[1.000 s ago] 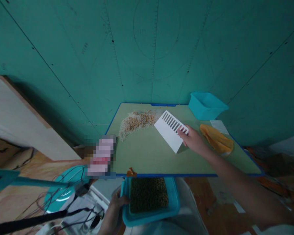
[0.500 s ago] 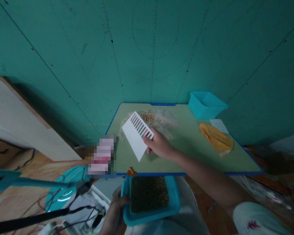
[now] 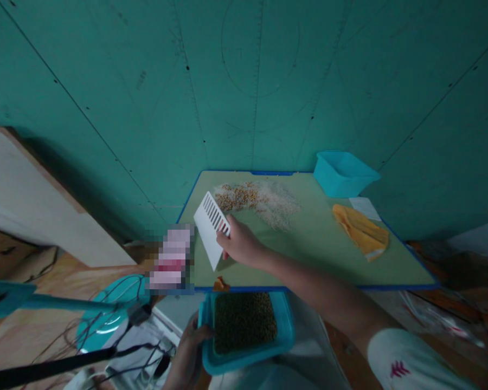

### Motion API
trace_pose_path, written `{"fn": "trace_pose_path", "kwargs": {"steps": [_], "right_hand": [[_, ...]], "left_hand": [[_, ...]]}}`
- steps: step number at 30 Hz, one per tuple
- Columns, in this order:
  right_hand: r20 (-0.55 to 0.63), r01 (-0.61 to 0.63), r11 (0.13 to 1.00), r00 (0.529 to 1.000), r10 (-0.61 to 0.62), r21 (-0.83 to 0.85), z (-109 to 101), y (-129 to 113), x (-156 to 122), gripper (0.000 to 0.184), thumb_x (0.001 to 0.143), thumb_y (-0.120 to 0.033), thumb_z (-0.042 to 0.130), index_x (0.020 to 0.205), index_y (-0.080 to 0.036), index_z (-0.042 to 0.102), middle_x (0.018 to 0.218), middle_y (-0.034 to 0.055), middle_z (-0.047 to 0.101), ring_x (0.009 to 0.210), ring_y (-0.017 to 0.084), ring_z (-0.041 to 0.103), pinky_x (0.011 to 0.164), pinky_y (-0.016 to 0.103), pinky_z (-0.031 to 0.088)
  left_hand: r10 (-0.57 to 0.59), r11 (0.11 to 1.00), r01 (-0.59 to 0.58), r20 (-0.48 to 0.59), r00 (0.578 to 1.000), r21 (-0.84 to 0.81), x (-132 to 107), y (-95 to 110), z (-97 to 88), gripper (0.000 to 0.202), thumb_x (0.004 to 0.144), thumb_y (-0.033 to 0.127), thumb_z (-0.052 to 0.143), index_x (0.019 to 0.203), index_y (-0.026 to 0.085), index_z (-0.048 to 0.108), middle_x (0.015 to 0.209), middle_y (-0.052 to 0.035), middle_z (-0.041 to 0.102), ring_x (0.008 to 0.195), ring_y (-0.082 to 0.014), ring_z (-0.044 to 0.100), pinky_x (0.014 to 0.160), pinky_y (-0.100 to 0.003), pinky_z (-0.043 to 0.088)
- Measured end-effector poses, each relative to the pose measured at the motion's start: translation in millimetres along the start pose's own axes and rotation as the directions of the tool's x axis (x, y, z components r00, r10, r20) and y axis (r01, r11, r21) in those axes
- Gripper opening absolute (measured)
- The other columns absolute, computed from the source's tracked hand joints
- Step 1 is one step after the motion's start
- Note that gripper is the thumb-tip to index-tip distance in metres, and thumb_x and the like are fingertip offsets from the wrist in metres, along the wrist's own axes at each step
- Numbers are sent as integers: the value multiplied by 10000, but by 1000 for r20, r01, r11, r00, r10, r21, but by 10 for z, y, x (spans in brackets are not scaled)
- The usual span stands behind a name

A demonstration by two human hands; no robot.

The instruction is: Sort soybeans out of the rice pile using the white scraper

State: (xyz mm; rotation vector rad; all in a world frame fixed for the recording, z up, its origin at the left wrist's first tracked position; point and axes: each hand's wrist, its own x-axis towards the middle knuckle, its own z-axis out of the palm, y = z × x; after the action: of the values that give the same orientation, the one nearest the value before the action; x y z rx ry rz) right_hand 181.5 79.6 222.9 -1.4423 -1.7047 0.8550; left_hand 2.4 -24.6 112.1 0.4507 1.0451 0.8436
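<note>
Our right hand [image 3: 241, 244] now pinches the white comb scraper [image 3: 209, 227] and has moved it left, just beside the seed pile [image 3: 238, 196] on the green board [image 3: 309, 244], while our left hand [image 3: 189, 346] curls around the blue tray [image 3: 244, 360].

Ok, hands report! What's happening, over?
Right hand gripping white slotted scraper on green board. Left hand holding blue tray of green grains. Grain pile just beyond.

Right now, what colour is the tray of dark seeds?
The tray is turquoise, clearest in the head view.
</note>
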Motion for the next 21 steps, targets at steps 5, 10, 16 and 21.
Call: {"fn": "trace_pose_path", "kwargs": {"steps": [5,10,16,21], "right_hand": [[-42,-46,998,998,48,38,-113,81,-104,67,806,-202,420,856,-191,377,782,37,602,399,75,532,358,203,400],[-83,-93,993,992,99,75,-331,207,-344,44,819,-219,421,830,-204,381,716,5,571,402,80,527,369,211,411],[-145,-75,996,986,82,52,-765,307,-496,63,842,-268,431,861,-207,431,620,-30,528,411,88,492,395,216,401],[-160,-10,969,987,-31,-247,-1104,329,-313,104,841,-290,456,828,-197,501,579,-27,522,474,109,487,438,215,338]], "left_hand": [[-13,1000,12,25,1000,28,1,10,44,346,495,69,589,812,169,684,607,-26,725,609,-272,678,518,-339,510],[-15,1000,15,-18,1000,-2,-9,27,75,359,477,61,594,803,184,680,614,-17,731,602,-265,680,490,-321,503],[-2,1000,2,11,1000,22,35,23,65,319,465,69,601,758,154,692,610,-43,737,539,-271,668,440,-325,488],[-7,999,6,37,999,36,56,-11,68,312,475,90,611,766,141,714,644,-72,748,584,-290,678,527,-369,520]]}}
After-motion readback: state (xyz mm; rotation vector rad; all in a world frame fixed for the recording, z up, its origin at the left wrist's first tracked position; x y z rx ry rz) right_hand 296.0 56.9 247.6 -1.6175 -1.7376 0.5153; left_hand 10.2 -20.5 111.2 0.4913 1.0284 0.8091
